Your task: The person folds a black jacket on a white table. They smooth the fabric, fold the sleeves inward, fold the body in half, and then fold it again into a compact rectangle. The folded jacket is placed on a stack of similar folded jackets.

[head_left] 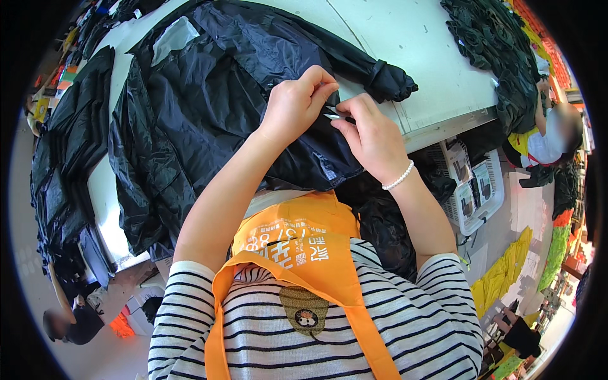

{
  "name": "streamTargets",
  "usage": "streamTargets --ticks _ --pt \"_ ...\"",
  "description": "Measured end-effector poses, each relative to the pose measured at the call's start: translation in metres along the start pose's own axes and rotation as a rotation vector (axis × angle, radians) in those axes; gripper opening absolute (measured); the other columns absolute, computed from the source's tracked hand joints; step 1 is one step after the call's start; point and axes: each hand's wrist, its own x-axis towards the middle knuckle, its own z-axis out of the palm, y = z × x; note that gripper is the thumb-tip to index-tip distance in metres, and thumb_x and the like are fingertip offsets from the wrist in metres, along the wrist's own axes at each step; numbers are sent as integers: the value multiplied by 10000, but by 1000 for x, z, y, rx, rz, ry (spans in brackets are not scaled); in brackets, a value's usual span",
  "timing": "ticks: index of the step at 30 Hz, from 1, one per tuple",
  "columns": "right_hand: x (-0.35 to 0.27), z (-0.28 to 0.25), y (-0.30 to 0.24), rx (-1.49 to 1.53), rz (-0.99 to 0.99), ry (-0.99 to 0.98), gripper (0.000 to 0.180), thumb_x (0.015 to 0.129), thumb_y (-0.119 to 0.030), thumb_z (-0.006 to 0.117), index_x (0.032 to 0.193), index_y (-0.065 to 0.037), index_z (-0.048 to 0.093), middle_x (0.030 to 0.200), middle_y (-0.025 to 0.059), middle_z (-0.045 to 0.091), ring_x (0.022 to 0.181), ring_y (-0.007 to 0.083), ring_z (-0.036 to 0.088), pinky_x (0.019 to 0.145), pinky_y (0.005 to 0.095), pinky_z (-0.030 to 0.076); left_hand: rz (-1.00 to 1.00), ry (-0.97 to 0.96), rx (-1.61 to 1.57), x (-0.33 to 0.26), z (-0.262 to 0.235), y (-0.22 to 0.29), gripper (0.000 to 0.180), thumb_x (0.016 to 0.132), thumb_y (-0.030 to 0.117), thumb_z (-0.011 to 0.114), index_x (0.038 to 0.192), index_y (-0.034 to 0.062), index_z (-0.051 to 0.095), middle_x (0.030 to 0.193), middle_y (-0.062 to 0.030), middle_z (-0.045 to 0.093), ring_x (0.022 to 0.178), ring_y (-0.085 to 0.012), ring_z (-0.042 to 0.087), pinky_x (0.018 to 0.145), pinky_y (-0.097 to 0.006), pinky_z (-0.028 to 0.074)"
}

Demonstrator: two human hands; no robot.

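A black jacket (209, 95) of thin, shiny fabric lies spread over the white table in front of me. Above its right side, my left hand (296, 104) is closed in a pinch; whatever is between the fingertips is too small to make out. Just to the right, my right hand (373, 136) is closed around small thread snips (333, 116), whose silver blades point left toward the left hand's fingertips. Most of the snips is hidden by the fingers. One jacket sleeve (380, 77) stretches out to the right, its cuff bunched.
A stack of folded black garments (69, 145) hangs over the table's left edge. At the far right lies a heap of dark garments (497, 57), with a person beside it. Below the table (437, 117) stands a white plastic basket (497, 190). Yellow fabric (506, 269) lies on the floor.
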Motion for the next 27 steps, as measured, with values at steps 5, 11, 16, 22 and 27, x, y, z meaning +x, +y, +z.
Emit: streamTargets --ticks 5,11,16,22,27 --pt "0 1 4 105 17 -15 169 851 -195 652 925 -83 548 894 66 583 732 282 615 593 365 483 -44 1 -72 0 -2 -4 64 888 55 599 932 9 599 738 -78 654 657 -141 632 632 -228 493" --pt "2 6 7 335 92 -21 151 850 -156 651 909 -49 561 868 83 608 740 274 623 630 341 485 -9 68 -126 -2 0 -4 93 863 115 634 887 35 593 704 -125 637 615 -283 646 548 -304 492" --pt "3 10 9 433 125 -19 146 846 -130 652 905 -30 563 848 110 613 733 269 627 642 331 486 -19 74 -130 -1 -1 -3 89 859 109 634 884 34 594 706 -129 637 616 -284 648 547 -302 492" --pt "5 12 10 571 169 -64 140 847 -98 653 920 -7 575 817 121 630 695 225 628 625 302 490 -26 77 -125 -4 -2 -4 86 855 103 635 885 33 596 699 -130 633 609 -284 644 544 -304 489" --pt "7 8 11 643 261 -140 145 849 -92 657 931 0 580 797 103 635 652 158 594 604 270 479 -35 78 -134 -4 0 -4 86 851 101 639 878 32 595 696 -129 631 599 -285 639 538 -306 486"
